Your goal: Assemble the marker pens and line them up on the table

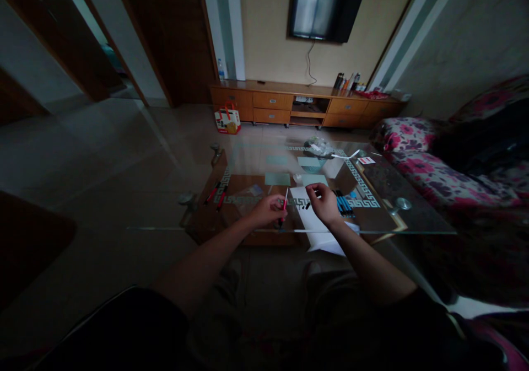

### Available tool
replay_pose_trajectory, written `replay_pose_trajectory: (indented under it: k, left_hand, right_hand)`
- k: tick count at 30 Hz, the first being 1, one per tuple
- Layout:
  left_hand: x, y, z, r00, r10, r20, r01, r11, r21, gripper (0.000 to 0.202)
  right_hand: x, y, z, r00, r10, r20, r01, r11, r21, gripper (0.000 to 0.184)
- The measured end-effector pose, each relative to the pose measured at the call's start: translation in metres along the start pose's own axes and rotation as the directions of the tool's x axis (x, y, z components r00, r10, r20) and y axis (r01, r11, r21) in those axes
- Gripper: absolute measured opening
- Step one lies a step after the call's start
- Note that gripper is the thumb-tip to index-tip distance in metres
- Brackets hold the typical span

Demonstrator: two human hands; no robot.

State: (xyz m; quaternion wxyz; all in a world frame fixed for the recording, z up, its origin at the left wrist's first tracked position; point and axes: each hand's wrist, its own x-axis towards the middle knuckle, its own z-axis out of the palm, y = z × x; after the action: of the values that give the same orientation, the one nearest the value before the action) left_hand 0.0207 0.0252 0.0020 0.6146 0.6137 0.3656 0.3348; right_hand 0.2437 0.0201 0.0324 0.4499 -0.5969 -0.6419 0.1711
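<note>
My left hand is closed around a slim red and black pen, held nearly upright with a thin white end pointing up. To its right, my right hand hovers over the glass table with thumb and fingers brought together; anything between them is too small to make out. Under and between the hands lies white paper. Several small black pieces rest on it. Beside my right hand is a row of blue pens, partly covered by it. Red and black pens lie at the table's left.
The glass table has transparent edges and a patterned border. A clear plastic bag and a red-and-white card are toward its far side. A flowered sofa stands right; a low wooden cabinet and a shopping bag are beyond.
</note>
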Motion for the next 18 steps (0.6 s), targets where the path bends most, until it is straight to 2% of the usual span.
replay_pose_trajectory:
  k: [3, 8, 12, 18]
  left_hand:
    - [0.001, -0.002, 0.0, 0.999, 0.01, -0.045, -0.01, 1.0, -0.004, 0.041]
    - [0.0, -0.002, -0.001, 0.998, 0.025, -0.056, -0.025, 1.0, 0.009, 0.04]
    - [-0.001, -0.001, -0.001, 0.999, 0.02, -0.05, -0.02, 1.0, 0.006, 0.041]
    - [-0.001, 0.0, -0.001, 0.998, 0.015, -0.058, -0.014, 1.0, 0.008, 0.042]
  right_hand:
    - [0.002, 0.01, -0.005, 0.995, -0.097, -0.003, 0.096, 0.986, -0.139, 0.034]
    - [0.001, 0.024, -0.003, 0.96, -0.206, 0.191, 0.26, 0.91, -0.323, 0.025]
    - [-0.005, 0.024, 0.0, 0.936, -0.15, 0.319, 0.293, 0.833, -0.468, 0.025]
    - [-0.013, 0.02, 0.005, 0.905, -0.052, 0.423, 0.315, 0.749, -0.583, 0.03]
